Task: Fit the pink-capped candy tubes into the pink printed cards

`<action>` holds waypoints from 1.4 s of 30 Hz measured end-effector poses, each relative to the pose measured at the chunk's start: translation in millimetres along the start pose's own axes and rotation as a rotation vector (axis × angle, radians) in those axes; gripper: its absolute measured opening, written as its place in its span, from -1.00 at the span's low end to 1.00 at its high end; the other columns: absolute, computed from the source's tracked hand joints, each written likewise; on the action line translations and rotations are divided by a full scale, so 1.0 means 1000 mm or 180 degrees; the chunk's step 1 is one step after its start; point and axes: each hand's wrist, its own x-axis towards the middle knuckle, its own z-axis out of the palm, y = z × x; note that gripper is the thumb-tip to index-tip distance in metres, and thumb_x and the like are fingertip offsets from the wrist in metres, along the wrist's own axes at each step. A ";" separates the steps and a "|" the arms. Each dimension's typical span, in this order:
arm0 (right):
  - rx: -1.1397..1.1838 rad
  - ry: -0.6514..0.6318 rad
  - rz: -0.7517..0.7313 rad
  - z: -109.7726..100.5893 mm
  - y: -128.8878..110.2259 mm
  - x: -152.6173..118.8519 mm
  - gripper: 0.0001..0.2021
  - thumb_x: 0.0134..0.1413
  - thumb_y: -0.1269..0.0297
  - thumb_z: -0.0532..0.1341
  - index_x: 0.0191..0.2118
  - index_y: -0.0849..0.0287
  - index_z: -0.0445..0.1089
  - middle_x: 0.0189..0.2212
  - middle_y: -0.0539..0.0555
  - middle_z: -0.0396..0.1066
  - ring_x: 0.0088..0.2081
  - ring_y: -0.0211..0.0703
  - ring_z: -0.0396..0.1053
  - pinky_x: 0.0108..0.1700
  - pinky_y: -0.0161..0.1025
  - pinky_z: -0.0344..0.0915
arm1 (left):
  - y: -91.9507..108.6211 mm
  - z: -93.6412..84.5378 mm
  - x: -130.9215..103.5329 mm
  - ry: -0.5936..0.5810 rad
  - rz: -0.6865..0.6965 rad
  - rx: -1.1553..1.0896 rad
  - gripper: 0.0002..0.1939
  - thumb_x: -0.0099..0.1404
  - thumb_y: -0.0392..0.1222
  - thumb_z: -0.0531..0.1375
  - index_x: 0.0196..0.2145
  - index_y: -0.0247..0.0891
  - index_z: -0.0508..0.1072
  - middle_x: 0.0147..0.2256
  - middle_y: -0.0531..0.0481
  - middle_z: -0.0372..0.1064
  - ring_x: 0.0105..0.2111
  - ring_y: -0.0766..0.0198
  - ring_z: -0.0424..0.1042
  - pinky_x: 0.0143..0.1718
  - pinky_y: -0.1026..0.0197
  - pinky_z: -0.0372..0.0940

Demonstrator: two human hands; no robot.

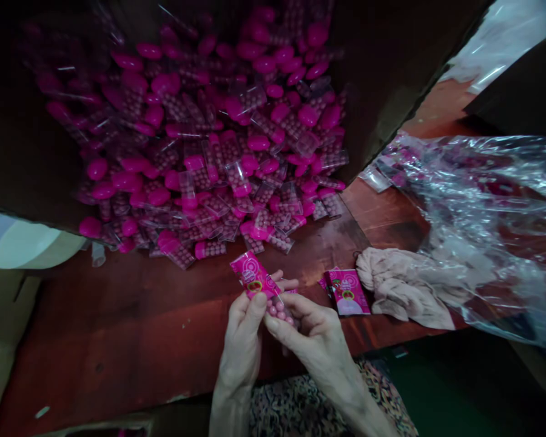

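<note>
Near the table's front edge my two hands meet around one small item. My left hand (243, 340) is closed, its thumb pressed on a pink printed wrapper (253, 276) with a ring pattern. Out of the wrapper's lower end shows a clear tube of pink candy balls (279, 311). My right hand (316, 331) pinches this tube between thumb and fingers. Whether the tube sits inside the wrapper or behind it I cannot tell. To the right of my hands lies a small stack of similar pink wrappers (348, 292).
Beyond my hands, a big tipped carton (391, 85) spills many pink-capped candy tubes (236, 176) onto the red-brown table (118, 321). A crumpled cloth (400, 285) and a clear plastic bag (491, 243) lie right. A pale bowl (36, 246) stands left.
</note>
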 end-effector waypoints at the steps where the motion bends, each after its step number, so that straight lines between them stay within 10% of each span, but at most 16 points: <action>1: 0.0005 -0.0019 0.0032 0.000 0.001 0.000 -0.80 -0.01 0.22 0.25 -0.26 0.19 0.47 -0.58 -0.09 0.26 -0.61 -0.40 0.11 -0.59 -0.44 0.14 | 0.002 -0.002 0.000 -0.0050 -0.0010 -0.0031 -0.73 0.22 -0.14 0.14 -0.20 -0.32 0.52 -0.12 -0.24 0.46 -0.11 0.06 0.41 -0.08 0.09 0.27; 17: 0.0577 0.0022 0.0407 0.005 0.009 0.005 -0.74 -0.18 0.24 0.34 -0.33 0.22 0.37 -0.55 -0.07 0.33 -0.61 -0.39 0.18 -0.63 -0.45 0.20 | -0.007 0.008 -0.003 0.0528 -0.0128 -0.0483 -0.71 0.21 -0.13 0.15 -0.22 -0.37 0.53 -0.26 -0.20 0.51 -0.16 0.10 0.43 -0.11 0.11 0.29; 28: -0.0491 0.0484 -0.0610 0.016 0.015 -0.008 -0.83 0.04 0.28 0.22 -0.22 0.15 0.33 -0.40 0.03 0.47 -0.39 -0.24 0.44 -0.34 -0.36 0.37 | 0.001 0.018 -0.015 0.0776 -0.0120 -0.0713 -0.71 0.21 -0.09 0.15 -0.30 -0.36 0.54 -0.33 -0.19 0.51 -0.17 0.08 0.44 -0.09 0.09 0.29; 42: 0.0588 0.0144 0.0103 0.021 0.018 -0.006 -0.80 0.04 0.16 0.23 -0.30 0.18 0.30 -0.57 -0.11 0.27 -0.67 -0.49 0.07 -0.67 -0.51 0.05 | 0.003 0.010 -0.010 0.0774 -0.0148 -0.0679 -0.67 0.26 -0.08 0.09 -0.23 -0.39 0.51 -0.28 -0.24 0.51 -0.19 0.07 0.45 -0.16 0.07 0.34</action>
